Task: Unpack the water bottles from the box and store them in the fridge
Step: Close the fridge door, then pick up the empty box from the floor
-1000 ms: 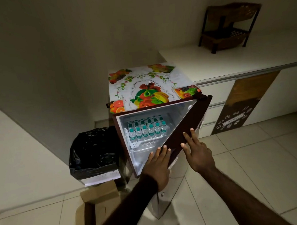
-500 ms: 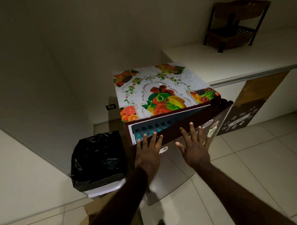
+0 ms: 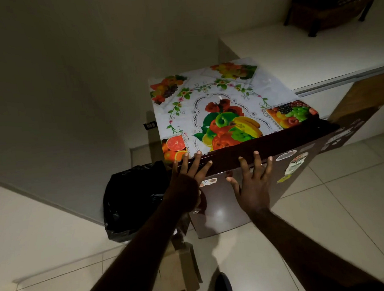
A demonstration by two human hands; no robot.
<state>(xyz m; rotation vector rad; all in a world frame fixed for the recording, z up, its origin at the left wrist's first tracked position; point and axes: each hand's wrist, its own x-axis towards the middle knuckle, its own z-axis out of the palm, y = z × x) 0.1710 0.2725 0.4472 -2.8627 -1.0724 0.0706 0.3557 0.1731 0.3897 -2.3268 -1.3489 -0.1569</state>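
A small dark-red fridge (image 3: 220, 212) stands against the wall, its top covered by a fruit-print cloth (image 3: 220, 109). Its door (image 3: 281, 145), dotted with stickers, is shut flush against the body. My left hand (image 3: 186, 180) lies flat on the door's upper left edge with fingers spread. My right hand (image 3: 253, 184) presses flat on the door to the right of it, fingers apart. Neither hand holds anything. The water bottles are hidden inside. A brown cardboard box (image 3: 181, 271) sits on the floor below my left forearm, partly covered by it.
A bin lined with a black bag (image 3: 134, 198) stands just left of the fridge. A white counter (image 3: 314, 56) with a dark two-tier rack (image 3: 332, 7) runs behind and right. Pale tiled floor (image 3: 343, 204) spreads to the right. My shoe tip (image 3: 223, 284) shows at the bottom.
The fridge door has swung from open to fully shut under both flat hands. The bottles inside went out of sight. My view moved closer to the fridge.
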